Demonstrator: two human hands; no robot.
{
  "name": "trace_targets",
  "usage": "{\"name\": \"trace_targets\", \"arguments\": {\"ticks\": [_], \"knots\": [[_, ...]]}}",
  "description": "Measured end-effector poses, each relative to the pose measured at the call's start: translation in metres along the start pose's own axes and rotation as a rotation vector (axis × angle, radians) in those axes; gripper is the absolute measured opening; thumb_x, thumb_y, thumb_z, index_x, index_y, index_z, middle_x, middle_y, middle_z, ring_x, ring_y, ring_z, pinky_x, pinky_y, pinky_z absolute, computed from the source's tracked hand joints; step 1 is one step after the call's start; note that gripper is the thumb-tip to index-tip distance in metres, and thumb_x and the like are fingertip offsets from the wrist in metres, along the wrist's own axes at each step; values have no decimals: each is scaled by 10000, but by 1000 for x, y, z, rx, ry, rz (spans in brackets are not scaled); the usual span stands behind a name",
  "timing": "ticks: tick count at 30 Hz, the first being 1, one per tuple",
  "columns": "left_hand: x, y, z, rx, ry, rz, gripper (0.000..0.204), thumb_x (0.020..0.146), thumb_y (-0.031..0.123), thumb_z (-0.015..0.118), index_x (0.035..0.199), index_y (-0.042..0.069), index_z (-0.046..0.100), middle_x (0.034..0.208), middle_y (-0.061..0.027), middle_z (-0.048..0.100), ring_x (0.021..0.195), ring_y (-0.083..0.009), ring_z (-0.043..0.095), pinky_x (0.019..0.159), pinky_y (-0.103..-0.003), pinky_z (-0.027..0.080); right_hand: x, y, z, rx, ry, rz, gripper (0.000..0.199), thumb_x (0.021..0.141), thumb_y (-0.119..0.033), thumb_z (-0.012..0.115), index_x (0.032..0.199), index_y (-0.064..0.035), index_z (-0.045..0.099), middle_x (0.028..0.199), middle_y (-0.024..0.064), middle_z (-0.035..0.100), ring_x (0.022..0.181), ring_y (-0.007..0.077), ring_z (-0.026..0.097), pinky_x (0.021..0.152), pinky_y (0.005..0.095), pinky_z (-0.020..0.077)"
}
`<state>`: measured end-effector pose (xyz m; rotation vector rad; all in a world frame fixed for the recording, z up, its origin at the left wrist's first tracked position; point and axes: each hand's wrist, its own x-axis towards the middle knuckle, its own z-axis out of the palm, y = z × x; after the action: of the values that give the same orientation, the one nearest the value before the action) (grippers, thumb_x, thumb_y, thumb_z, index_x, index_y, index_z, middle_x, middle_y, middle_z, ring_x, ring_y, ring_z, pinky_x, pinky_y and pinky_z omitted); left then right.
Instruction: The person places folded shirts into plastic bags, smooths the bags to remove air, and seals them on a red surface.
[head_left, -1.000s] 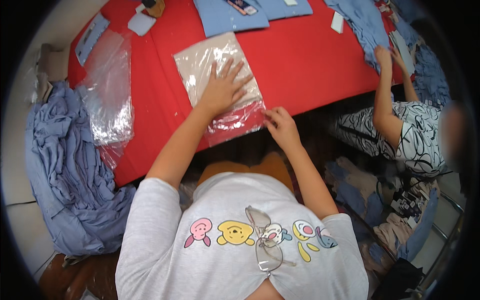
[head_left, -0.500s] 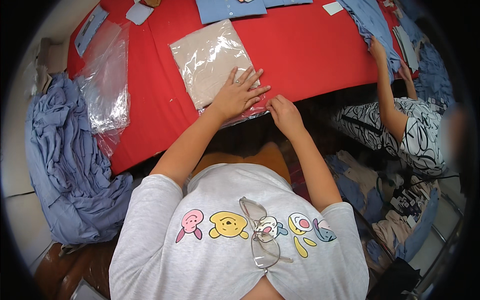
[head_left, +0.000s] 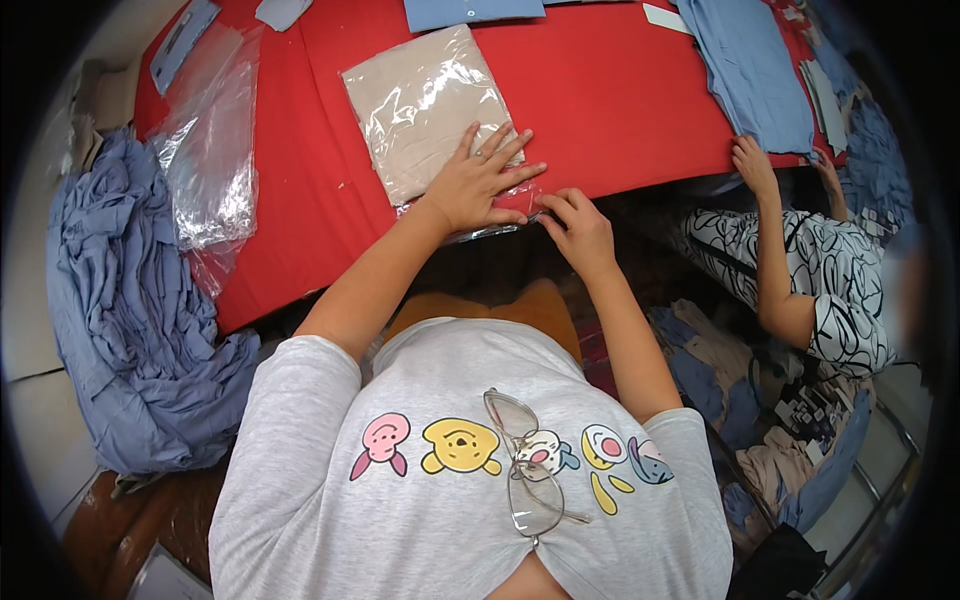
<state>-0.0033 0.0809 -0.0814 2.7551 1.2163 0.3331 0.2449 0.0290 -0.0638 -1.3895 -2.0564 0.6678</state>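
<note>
A folded beige garment (head_left: 425, 110) lies in a clear, shiny plastic bag on the red-covered table (head_left: 620, 110) in front of me. My left hand (head_left: 472, 188) rests flat on the bag's near right corner, fingers spread, a ring on one of them. The bag's clear flap (head_left: 482, 235) reaches past the garment and hangs at the table's near edge. At the right end of that flap, my right hand (head_left: 582, 232) pinches the plastic between thumb and fingers.
Left of the bag lie clear plastic bags (head_left: 212, 150); a heap of blue garments (head_left: 130, 320) hangs beside the table. Blue folded shirts (head_left: 470, 12) lie at the back. At right, a co-worker's hands (head_left: 755, 165) touch a blue garment (head_left: 750, 75).
My right hand has turned a little and still pinches the flap; my left hand stays pressed on the bag. The co-worker's blue garment now lies flatter on the table.
</note>
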Motion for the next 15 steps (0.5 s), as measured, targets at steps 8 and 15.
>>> {"name": "trace_targets", "arguments": {"ticks": [8, 15], "knots": [[1, -2, 5, 65, -10, 3, 558, 1120, 554, 479, 1647, 375, 511, 1805, -49, 322, 1643, -315, 336, 1328, -654, 182, -3, 10, 3, -108, -12, -337, 119, 873, -90, 817, 949, -62, 731, 1054, 66, 711, 966, 280, 703, 810, 410, 583], [0, -3, 7, 49, -8, 22, 545, 1126, 511, 495, 1653, 372, 495, 1813, -41, 308, 1659, -300, 307, 1338, -635, 195, -29, 12, 8, -127, -51, -365, 163, 879, -105, 813, 972, -55, 688, 1155, 72, 714, 1120, 278, 678, 948, 438, 533]]}}
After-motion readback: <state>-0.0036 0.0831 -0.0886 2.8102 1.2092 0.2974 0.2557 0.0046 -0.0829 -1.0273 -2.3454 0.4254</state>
